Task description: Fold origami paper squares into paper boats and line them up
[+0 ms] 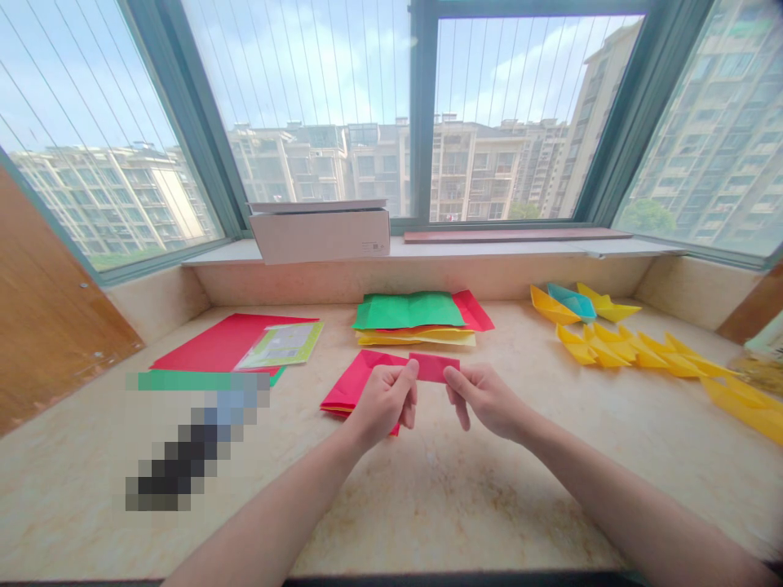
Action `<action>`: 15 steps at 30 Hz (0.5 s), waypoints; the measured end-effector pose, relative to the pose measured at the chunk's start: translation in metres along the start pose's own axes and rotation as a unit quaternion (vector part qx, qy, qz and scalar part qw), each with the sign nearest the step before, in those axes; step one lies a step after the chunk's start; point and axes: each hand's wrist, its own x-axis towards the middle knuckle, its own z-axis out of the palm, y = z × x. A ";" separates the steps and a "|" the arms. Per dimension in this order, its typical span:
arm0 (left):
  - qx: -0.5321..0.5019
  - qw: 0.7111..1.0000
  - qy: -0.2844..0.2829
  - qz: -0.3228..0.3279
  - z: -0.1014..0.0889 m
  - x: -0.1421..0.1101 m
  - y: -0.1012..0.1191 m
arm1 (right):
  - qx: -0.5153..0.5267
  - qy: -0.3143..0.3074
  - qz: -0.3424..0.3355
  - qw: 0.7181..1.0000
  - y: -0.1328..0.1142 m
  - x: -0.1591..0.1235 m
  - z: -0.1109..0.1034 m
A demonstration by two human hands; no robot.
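Observation:
Between my two hands, a small folded piece of red paper is held up above the counter. My left hand pinches its left end between thumb and fingers. At the right end, my right hand grips it the same way. Behind and below my left hand lies a stack of folded red paper with a yellow edge showing, partly hidden by that hand. Farther back rests a pile of creased sheets, with a green sheet on top and red and yellow ones beneath.
Folded yellow paper boats stand in a row at the right, with a blue boat behind. Flat red paper and a plastic packet lie left, near a pixelated object. A white box sits on the windowsill.

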 end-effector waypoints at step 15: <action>0.102 0.986 -0.124 0.041 -0.003 -0.006 0.001 | -0.036 -0.067 -0.026 0.997 -0.003 -0.002 0.003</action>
